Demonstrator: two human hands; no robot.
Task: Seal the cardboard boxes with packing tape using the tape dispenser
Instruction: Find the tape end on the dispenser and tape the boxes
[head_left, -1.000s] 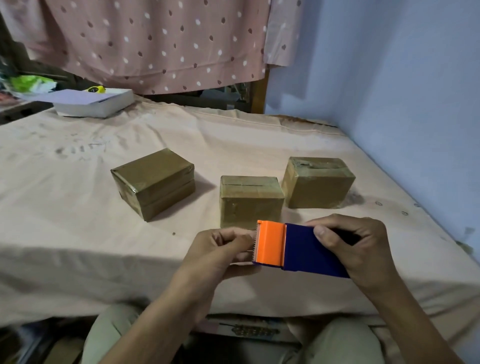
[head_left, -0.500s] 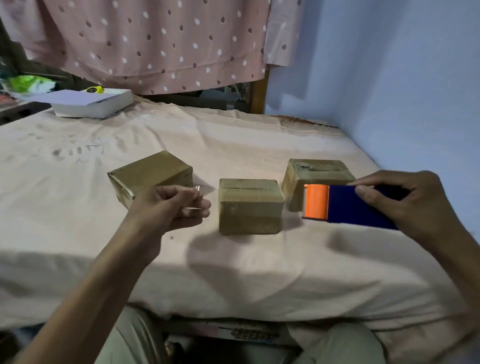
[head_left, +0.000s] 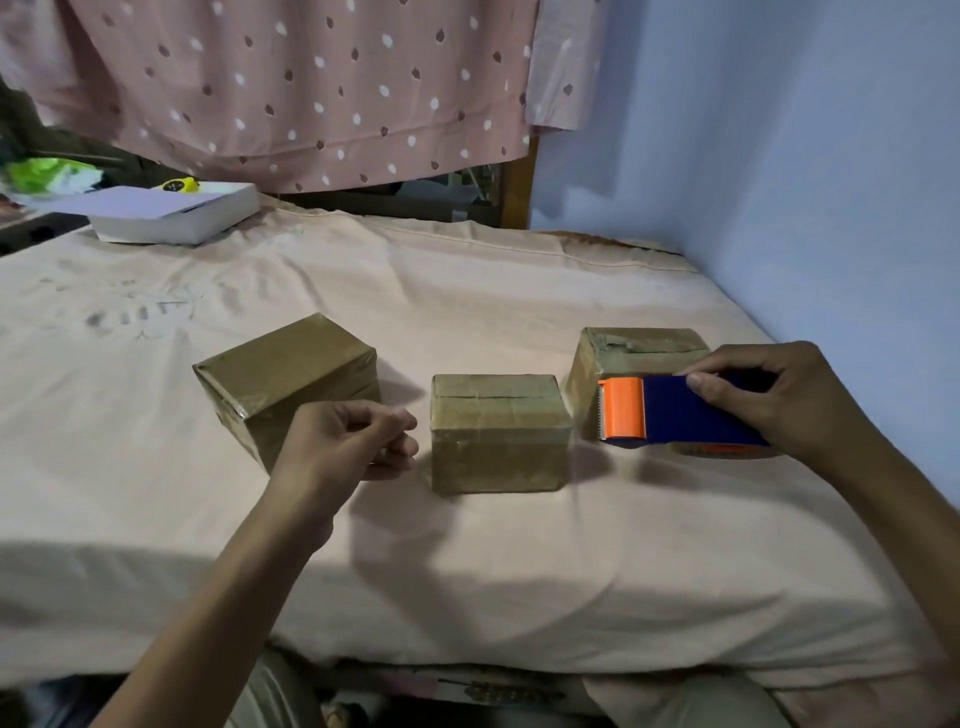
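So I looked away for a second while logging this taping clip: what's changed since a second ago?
The hands separated: a second ago the left hand was at the dispenser's orange end; now it sits curled left of the middle box, apparently holding nothing. The right hand, still gripping the dispenser, carried it right and away, in front of the right box. The three boxes haven't moved.

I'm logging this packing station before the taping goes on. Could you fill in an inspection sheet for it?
Surface: bed sheet, wrinkled, faintly stained.
Job's things: left box, middle box and right box in a row; tape dispenser held before the right box.
Clutter: white box, far left.
Hands: right hand grips the dispenser; left hand curled, contents unclear.
Cables: nothing seen.
Surroundings: dotted cloth, blue wall.
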